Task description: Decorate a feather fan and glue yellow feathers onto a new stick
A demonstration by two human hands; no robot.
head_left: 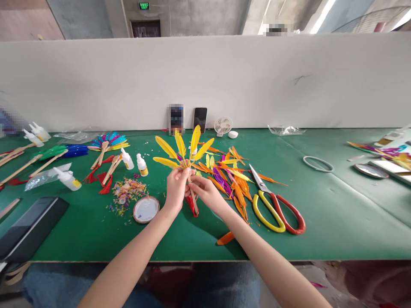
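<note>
A feather fan (180,145) with several yellow feathers spread upward is held up over the green table (321,214). My left hand (176,184) grips it at the base of the feathers, fingers closed. Lower down, my right hand (204,190) pinches the wooden stick from the right side. A red tassel (192,205) hangs at the lower end of the stick. Loose orange, purple and yellow feathers (239,188) lie just right of my hands. Beside them rest large scissors (272,205) with one yellow and one red handle, blades slightly apart.
Left of my hands are glue bottles (142,165), colourful scraps (128,192), a round lid (146,209), finished feather fans (107,141) and a black case (32,226). Phones (200,119) and a small fan (223,125) stand by the white partition (128,81). A ring (317,164) lies right.
</note>
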